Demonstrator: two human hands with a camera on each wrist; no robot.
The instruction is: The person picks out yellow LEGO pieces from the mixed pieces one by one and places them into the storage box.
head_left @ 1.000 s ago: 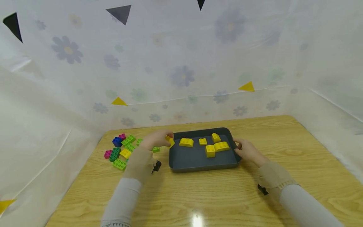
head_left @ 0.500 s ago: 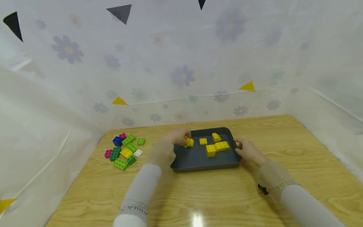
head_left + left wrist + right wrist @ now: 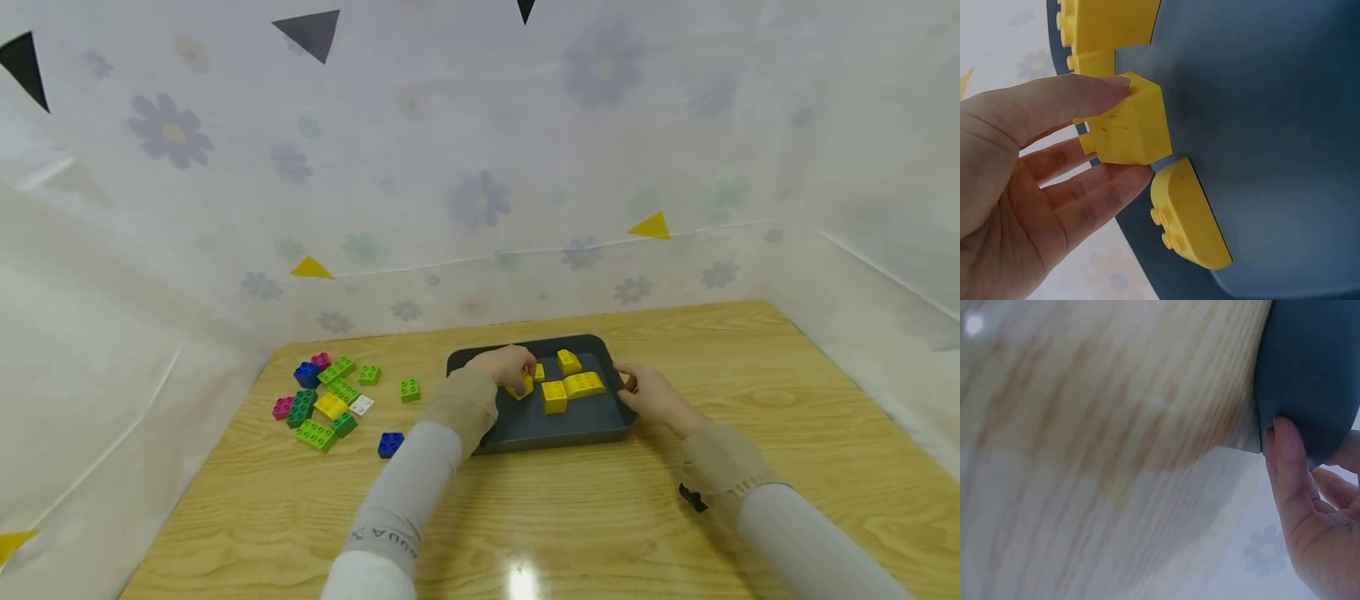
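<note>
My left hand (image 3: 504, 367) pinches a yellow toy brick (image 3: 1132, 125) between thumb and fingers, at the left half of the dark grey tray (image 3: 555, 438). Whether that brick touches the tray floor I cannot tell. Right of it in the tray sit a tall yellow brick (image 3: 555, 397), a long curved-top one (image 3: 584, 384), a sloped one (image 3: 568, 361) and a small one (image 3: 539, 372), partly hidden. Another rounded yellow brick (image 3: 1188, 215) shows beside the fingers in the left wrist view. My right hand (image 3: 651, 396) grips the tray's right wall, fingertips pressed against its outside.
Left on the wooden table (image 3: 247, 517) lies a loose group of green, pink, blue, white and yellow bricks (image 3: 331, 406). A lime brick (image 3: 409, 390) and a blue brick (image 3: 390, 444) lie nearer the tray. A flowered sheet (image 3: 480, 200) hangs behind.
My left hand has carried the yellow brick rightward, from the tray's left rim to inside the tray. The blue brick near my left forearm has come into sight. My right hand stays at the tray.
</note>
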